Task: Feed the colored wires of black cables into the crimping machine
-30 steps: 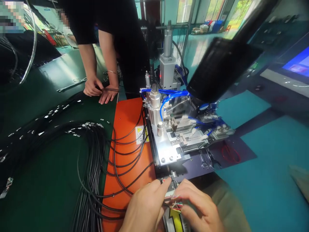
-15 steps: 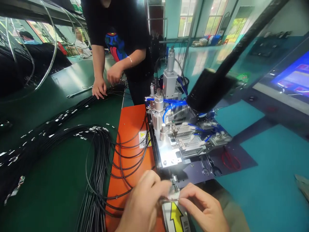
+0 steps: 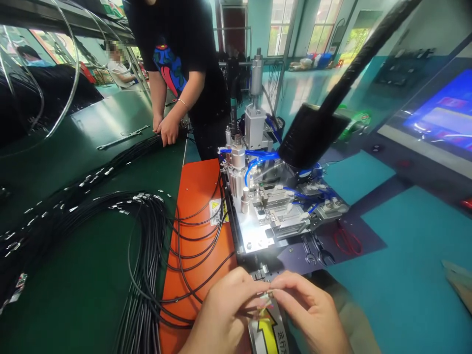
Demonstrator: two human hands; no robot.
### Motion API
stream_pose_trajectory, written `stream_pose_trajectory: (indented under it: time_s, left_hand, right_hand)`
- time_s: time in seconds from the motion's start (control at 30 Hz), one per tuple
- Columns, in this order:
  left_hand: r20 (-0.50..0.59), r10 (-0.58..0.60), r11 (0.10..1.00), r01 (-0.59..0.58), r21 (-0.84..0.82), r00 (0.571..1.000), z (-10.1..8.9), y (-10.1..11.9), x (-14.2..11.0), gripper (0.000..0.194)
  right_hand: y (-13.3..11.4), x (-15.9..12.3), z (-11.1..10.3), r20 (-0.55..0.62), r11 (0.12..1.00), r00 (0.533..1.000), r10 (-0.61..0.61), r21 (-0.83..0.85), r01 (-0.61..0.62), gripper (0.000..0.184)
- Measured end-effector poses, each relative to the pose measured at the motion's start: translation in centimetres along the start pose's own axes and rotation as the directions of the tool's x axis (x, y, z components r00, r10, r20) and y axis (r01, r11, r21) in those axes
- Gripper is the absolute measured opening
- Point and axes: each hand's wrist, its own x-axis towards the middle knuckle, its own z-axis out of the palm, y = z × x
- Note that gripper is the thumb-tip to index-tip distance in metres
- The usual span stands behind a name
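Note:
At the bottom centre my left hand (image 3: 224, 307) is closed, thumb and fingers pinching a black cable near its end. Small coloured wires and a light tip show at the cable end (image 3: 264, 301). From the right, my right hand (image 3: 311, 309) pinches that same tip between thumb and forefinger, and the fingertips of both hands nearly meet. Just below lies a silver plate with a yellow arrow (image 3: 268, 335). Right ahead of my hands stands the metal machine (image 3: 254, 231) with blue air tubes. What exactly sits between the fingertips is too small to make out.
Black cables (image 3: 147, 246) with metal-tipped ends lie on the green table (image 3: 88, 280), some looping over the orange panel (image 3: 199, 196). A black lamp (image 3: 309, 137) overhangs the machine. Wrenches (image 3: 313, 250) and red-handled pliers (image 3: 347, 241) lie at right. A co-worker (image 3: 184, 69) handles cables across.
My left hand has come in to meet my right fingertips, and the coloured wires now show between them. The co-worker's hands have come together on the cable bundle.

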Motion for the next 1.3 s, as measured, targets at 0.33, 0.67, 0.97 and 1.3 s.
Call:
stream_pose_trajectory:
  time_s: [0.33, 0.67, 0.97, 1.3]
  left_hand:
    - [-0.123, -0.197, 0.975, 0.181, -0.132, 0.973, 0.4, 0.1, 0.0, 0.013]
    - [-0.173, -0.032, 0.999, 0.034, 0.01, 0.984, 0.9, -0.3, -0.4, 0.017]
    - [-0.155, -0.369, 0.917, 0.332, -0.22, 0.916, 0.9, 0.4, 0.5, 0.017]
    - [-0.099, -0.375, 0.911, 0.346, -0.225, 0.922, 1.1, 0.6, 0.6, 0.019]
  right_hand:
    - [0.5, 0.3, 0.2, -0.017, 0.996, 1.0, 0.003, -0.088, -0.004, 0.012]
    - [-0.1, 0.4, 0.2, 0.059, 0.993, 0.992, 0.113, -0.029, -0.112, 0.02]
    - [2.6, -0.1, 1.7, 0.125, 0.518, 0.741, -0.659, -0.639, 0.568, 0.015]
    - [0.4, -0.3, 1.0, 0.102, 0.786, 0.961, -0.258, -0.557, 0.27, 0.024]
